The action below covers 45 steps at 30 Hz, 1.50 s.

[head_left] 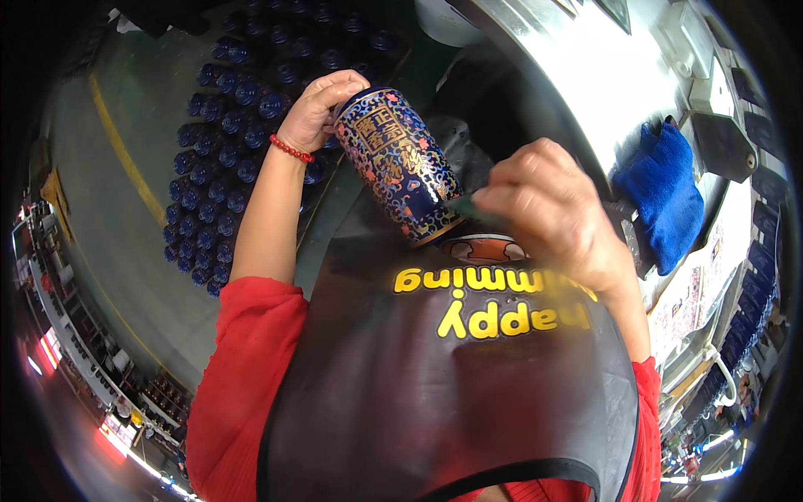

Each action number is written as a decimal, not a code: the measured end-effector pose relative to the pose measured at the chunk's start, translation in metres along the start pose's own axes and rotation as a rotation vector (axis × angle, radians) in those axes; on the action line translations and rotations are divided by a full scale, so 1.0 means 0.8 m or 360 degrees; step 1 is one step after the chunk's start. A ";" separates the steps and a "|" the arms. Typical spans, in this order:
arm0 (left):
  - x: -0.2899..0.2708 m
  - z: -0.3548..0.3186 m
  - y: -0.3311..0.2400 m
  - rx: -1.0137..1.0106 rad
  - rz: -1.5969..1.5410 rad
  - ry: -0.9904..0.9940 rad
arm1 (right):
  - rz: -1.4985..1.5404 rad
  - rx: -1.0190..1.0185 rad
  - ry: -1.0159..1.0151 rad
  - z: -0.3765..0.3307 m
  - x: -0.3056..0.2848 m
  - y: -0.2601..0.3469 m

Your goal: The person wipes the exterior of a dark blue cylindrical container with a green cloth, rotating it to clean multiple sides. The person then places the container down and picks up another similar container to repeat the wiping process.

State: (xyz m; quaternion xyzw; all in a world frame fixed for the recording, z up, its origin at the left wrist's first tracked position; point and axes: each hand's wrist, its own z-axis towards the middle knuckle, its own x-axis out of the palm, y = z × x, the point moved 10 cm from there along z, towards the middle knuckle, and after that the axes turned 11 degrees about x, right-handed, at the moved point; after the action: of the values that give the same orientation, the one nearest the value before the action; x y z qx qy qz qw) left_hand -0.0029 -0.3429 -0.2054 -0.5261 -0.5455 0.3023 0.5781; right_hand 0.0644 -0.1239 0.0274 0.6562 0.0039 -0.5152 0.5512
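My left hand [328, 105] is closed on the upper end of a dark blue bottle [397, 163] covered in colourful flowers, scrollwork and gold lettering. The bottle tilts in front of my dark apron, with its gold-rimmed lower end towards me and to the right. In the fingers of my right hand [548, 201], slightly blurred by motion, is a small flat dark green piece [468, 206]. Its tip is at the bottle's side near that lower end. Whether it presses on the surface I cannot tell.
Rows of dark blue bottles [226, 151] stand on the green floor [134, 100] to the left, beside a yellow line. A bright worktop [577, 50] runs along the right. A blue cloth [665, 197] and printed sheets [698, 284] lie there. A pale bucket [447, 23] is at the far edge.
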 end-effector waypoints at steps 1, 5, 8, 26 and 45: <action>0.002 0.003 0.001 -0.0003 0.0018 -0.0010 | -0.0144 -0.0041 0.0049 -0.006 0.013 0.003; 0.010 0.008 0.008 -0.0041 0.0042 0.0015 | -0.0127 -0.0062 0.0387 -0.034 0.051 0.010; 0.013 0.006 0.012 -0.0101 0.0054 0.0071 | -0.0069 -0.0060 0.0362 -0.042 0.043 0.016; 0.025 0.012 0.007 -0.0247 0.0101 0.0201 | 0.0032 -0.0087 0.0035 -0.048 0.026 0.011; 0.044 0.022 -0.009 -0.0242 0.0236 0.0246 | 0.0001 -0.0022 0.0221 -0.049 0.041 0.010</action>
State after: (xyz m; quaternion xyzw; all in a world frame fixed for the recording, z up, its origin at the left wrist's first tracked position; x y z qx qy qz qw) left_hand -0.0137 -0.3073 -0.1902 -0.6291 -0.4801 0.2606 0.5530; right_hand 0.1107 -0.1166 0.0051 0.6866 0.0455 -0.4681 0.5544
